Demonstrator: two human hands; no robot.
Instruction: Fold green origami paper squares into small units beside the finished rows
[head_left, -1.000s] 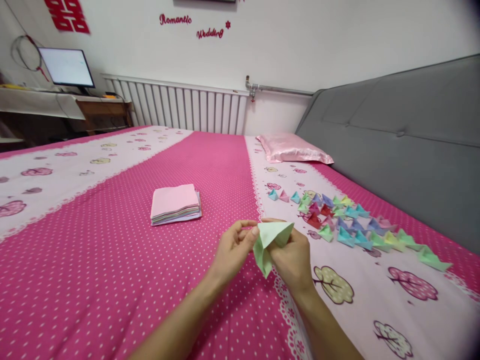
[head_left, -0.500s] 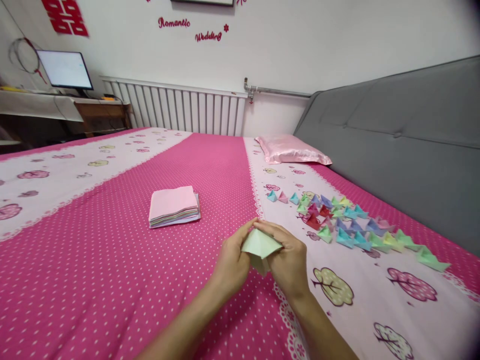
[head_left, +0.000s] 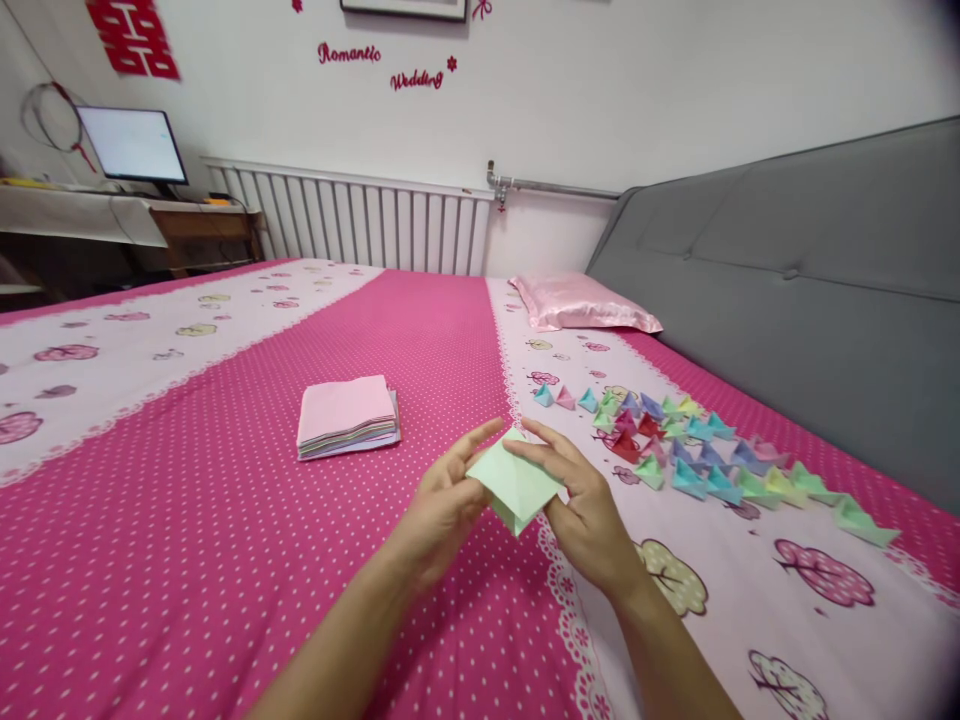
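Observation:
A pale green folded paper (head_left: 517, 485), now a nearly flat diamond with one corner toward me, is held in the air above the bed. My left hand (head_left: 446, 500) pinches its left corner between thumb and fingers, with the index finger stretched out past the edge. On the other side my right hand (head_left: 581, 500) grips the right corner, thumb below and fingers over the top face. To the left lies a stack of coloured paper sheets (head_left: 349, 415), pink on top. Several folded paper boats (head_left: 705, 455) in many colours stand to the right of my hands.
The bed has a pink dotted sheet (head_left: 187, 540) with white tree-print bands. A pink pillow (head_left: 581, 302) lies at the back against the grey headboard (head_left: 795, 240). A white radiator (head_left: 352, 220) lines the wall; a monitor (head_left: 131, 145) stands on a desk at far left.
The green paper has gone from a puffed, opened-out shape to a flatter diamond. My hands have moved apart a little, and their fingers have shifted from wrapping it to holding its side corners.

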